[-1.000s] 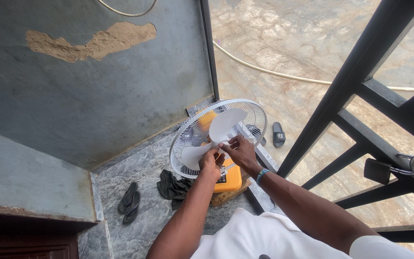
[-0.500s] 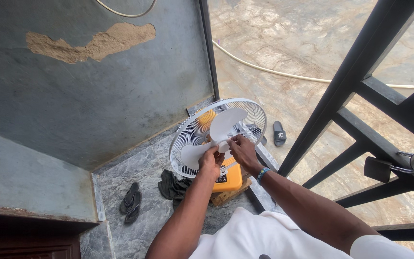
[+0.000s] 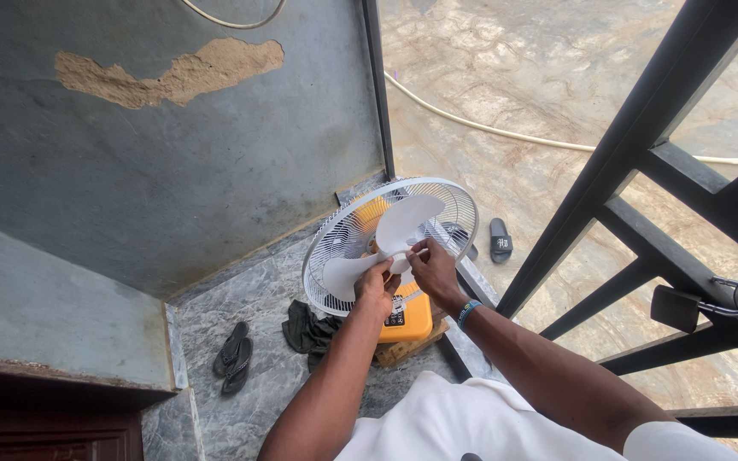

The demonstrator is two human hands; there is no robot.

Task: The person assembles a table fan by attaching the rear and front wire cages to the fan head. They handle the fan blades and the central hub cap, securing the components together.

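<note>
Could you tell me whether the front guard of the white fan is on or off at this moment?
Off: the white blades lie bare over the rear grille, and both hands reach the hub directly.

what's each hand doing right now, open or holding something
Left hand: closed on the hub of the white fan blade.
Right hand: fingers pinched at the same hub; what they hold cannot be told.

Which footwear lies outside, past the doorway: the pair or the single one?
The single black slide sandal, alone on the bare concrete right of the fan. The dark flip-flop pair lies on the marbled tiles inside.
</note>
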